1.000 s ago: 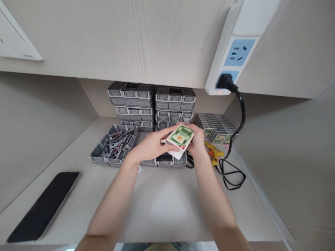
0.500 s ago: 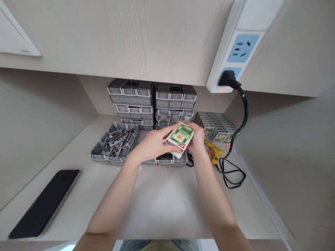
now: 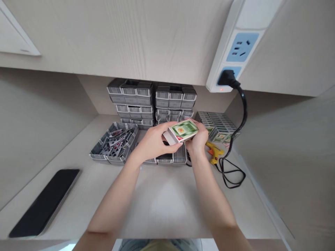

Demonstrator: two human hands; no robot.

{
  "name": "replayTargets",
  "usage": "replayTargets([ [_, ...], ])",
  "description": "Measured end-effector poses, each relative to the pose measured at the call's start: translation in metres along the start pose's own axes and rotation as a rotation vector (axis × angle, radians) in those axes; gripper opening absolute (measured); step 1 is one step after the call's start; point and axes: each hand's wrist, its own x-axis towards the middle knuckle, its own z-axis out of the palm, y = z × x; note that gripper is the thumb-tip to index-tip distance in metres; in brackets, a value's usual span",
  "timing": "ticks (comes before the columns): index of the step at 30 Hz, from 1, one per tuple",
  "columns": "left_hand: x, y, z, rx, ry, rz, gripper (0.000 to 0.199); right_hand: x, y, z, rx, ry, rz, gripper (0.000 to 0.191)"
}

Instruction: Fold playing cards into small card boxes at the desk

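A green and white card box (image 3: 184, 130) is held up between both hands, its white flap standing open at the left end. My left hand (image 3: 155, 141) has its fingers and thumb at that flap end. Around the right end of the box, my right hand (image 3: 198, 138) is closed. Beneath the hands, a grey patterned card-made box (image 3: 180, 155) lies on the desk, partly hidden by them. To the left sits an open grey tray (image 3: 104, 159) with loose playing cards (image 3: 116, 143) in it.
Grey patterned boxes (image 3: 138, 96) are stacked at the back. Several packed card boxes (image 3: 218, 125) stand back right, near a yellow glue gun (image 3: 215, 152) with a looped black cable (image 3: 245, 108). A power strip (image 3: 231, 52) hangs above; a black phone (image 3: 45, 202) lies front left.
The card box has turned clockwise and moved up slightly to the right, and its open flap end now shows. My right hand has shifted a little to the right.
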Motion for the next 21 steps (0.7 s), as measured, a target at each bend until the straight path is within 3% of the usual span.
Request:
replayTargets([
  [6, 0.003, -0.002, 0.004, -0.069, 0.075, -0.036, 0.049, 0.003, 0.003, -0.003, -0.069, 0.078, -0.05, 0.019],
  [11, 0.004, 0.0, 0.004, -0.186, 0.257, -0.188, 0.06, 0.013, 0.0, -0.014, -0.249, 0.172, -0.35, 0.019],
  [16, 0.006, -0.004, 0.011, -0.599, 0.171, -0.422, 0.047, 0.016, -0.007, -0.022, -0.482, 0.105, -0.613, 0.023],
  [21, 0.013, -0.006, 0.022, -1.111, 0.012, -0.599, 0.053, -0.002, -0.013, -0.012, -0.636, 0.099, -0.752, 0.022],
])
